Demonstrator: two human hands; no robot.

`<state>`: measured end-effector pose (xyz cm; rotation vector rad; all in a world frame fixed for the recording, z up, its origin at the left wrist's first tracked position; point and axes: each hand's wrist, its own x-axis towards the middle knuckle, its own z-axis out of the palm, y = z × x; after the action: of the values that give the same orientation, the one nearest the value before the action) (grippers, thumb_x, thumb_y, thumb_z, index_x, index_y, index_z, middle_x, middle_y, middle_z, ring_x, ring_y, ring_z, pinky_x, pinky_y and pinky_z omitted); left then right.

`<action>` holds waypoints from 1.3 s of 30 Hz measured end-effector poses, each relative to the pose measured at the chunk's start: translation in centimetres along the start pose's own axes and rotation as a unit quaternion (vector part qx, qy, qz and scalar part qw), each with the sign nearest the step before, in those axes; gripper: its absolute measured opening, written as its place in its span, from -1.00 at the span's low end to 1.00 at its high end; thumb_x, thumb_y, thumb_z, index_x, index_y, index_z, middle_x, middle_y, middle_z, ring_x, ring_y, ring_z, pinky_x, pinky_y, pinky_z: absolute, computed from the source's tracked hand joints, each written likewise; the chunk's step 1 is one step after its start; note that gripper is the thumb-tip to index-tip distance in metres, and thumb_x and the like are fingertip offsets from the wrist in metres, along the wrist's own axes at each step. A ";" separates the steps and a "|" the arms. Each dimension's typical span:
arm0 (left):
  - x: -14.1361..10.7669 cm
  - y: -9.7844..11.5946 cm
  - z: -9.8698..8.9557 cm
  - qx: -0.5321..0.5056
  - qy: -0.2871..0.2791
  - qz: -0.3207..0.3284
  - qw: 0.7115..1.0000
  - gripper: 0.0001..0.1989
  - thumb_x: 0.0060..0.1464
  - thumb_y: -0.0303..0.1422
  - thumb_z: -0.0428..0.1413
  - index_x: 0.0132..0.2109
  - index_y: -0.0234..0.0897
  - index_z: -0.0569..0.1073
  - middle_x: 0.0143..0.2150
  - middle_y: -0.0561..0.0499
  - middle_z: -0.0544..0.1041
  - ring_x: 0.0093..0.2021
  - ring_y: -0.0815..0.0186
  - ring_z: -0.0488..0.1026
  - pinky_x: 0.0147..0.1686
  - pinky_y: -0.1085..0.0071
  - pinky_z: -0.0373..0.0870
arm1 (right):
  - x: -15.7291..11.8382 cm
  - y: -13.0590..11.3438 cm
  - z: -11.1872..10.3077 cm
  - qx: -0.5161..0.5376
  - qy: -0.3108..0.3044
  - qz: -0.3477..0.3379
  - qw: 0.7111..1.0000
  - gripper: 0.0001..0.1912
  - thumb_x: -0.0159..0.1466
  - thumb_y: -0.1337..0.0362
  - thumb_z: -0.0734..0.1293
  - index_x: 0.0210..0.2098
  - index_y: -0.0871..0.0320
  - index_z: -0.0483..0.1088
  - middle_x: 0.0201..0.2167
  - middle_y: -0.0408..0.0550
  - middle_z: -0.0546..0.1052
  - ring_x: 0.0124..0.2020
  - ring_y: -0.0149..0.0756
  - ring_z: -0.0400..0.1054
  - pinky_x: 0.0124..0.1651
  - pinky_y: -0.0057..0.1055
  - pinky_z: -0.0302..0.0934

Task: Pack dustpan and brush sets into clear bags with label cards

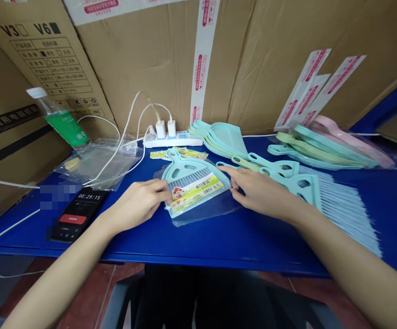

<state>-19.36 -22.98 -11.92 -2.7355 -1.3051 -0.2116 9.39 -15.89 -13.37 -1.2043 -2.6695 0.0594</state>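
A light-blue dustpan and brush set (pixel 188 171) lies in a clear plastic bag on the blue table, with a yellow-green printed label card (pixel 198 189) across its front. My left hand (pixel 142 203) has its curled fingers closed on the set's left edge. At the opposite corner, my right hand (pixel 253 187) pinches the edge between thumb and fingers, its index finger stretched out above. Just behind the set are more label cards (pixel 193 154). Loose light-blue brushes (pixel 342 201) with grey-blue bristles lie beside and partly behind my right forearm.
Stacked light-blue dustpans (pixel 228 137) rest at the back. Several bagged sets (pixel 335 146) pile up at the right. A power strip (pixel 174 140) with white cables, clear bags (pixel 95 160), a tilted bottle (pixel 64 123) and a phone (pixel 80 214) occupy the left. Cardboard (pixel 164 59) walls the back.
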 end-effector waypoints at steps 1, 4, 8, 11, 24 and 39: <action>0.0 0.0 0.0 0.017 0.001 -0.014 1.000 -0.63 0.19 -0.57 -0.14 -0.22 -0.19 0.54 -0.28 0.00 0.48 -0.31 0.33 0.43 -0.35 0.46 0.35 | -0.1 0.0 0.0 0.010 -0.003 -0.008 1.000 -0.42 0.21 0.41 0.17 0.24 0.21 0.27 -0.50 -0.08 0.47 -0.45 -0.20 0.39 -0.42 -0.38 0.20; 0.1 -0.1 0.0 0.055 0.009 -0.052 0.997 -0.63 0.14 -0.57 -0.13 -0.24 -0.21 0.55 -0.27 -0.03 0.47 -0.29 0.30 0.43 -0.36 0.43 0.40 | -0.2 -0.1 -0.1 0.045 -0.014 -0.029 0.998 -0.43 0.22 0.41 0.16 0.24 0.16 0.25 -0.51 -0.13 0.46 -0.50 -0.25 0.35 -0.45 -0.41 0.15; 0.0 0.0 0.0 0.067 0.038 -0.058 0.995 -0.64 0.14 -0.55 -0.13 -0.24 -0.22 0.56 -0.22 -0.07 0.46 -0.26 0.26 0.43 -0.33 0.38 0.44 | -0.1 -0.5 -0.3 0.057 -0.029 -0.028 0.998 -0.47 0.23 0.41 0.18 0.20 0.15 0.28 -0.56 -0.19 0.43 -0.55 -0.28 0.31 -0.49 -0.42 0.09; 0.1 0.2 -0.1 0.017 0.036 -0.029 0.999 -0.70 0.25 -0.44 -0.10 -0.17 -0.21 0.54 -0.20 -0.05 0.49 -0.20 0.25 0.45 -0.26 0.35 0.44 | 0.1 -1.0 -0.5 0.035 -0.038 -0.006 0.999 -0.51 0.25 0.35 0.23 0.18 0.21 0.31 -0.56 -0.17 0.42 -0.55 -0.25 0.32 -0.49 -0.40 0.08; 0.0 0.3 0.5 -0.020 0.000 -0.042 0.999 -0.80 0.22 -0.31 0.06 -0.04 -0.25 0.44 -0.08 -0.10 0.48 -0.08 0.17 0.46 -0.13 0.27 0.47 | -0.1 -0.1 0.3 0.050 -0.017 -0.025 0.998 -0.36 0.31 0.25 0.18 0.36 0.20 0.07 0.07 0.21 0.50 -0.02 0.01 0.47 -0.09 -0.13 0.38; 0.0 0.0 0.9 -0.017 -0.045 -0.145 0.988 -0.28 0.20 -0.04 0.04 0.33 -0.43 0.14 0.32 -0.32 0.29 0.30 -0.02 0.26 0.27 0.05 0.25 | 0.1 0.3 0.4 0.100 -0.063 -0.046 0.992 -0.28 0.36 0.15 0.13 0.45 0.16 -0.11 0.23 0.23 0.39 0.05 0.10 0.42 -0.08 -0.05 0.38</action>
<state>-19.31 -22.84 -12.79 -2.5983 -1.7383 -0.1338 9.48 -15.60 -13.82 -1.0462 -2.7431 0.3907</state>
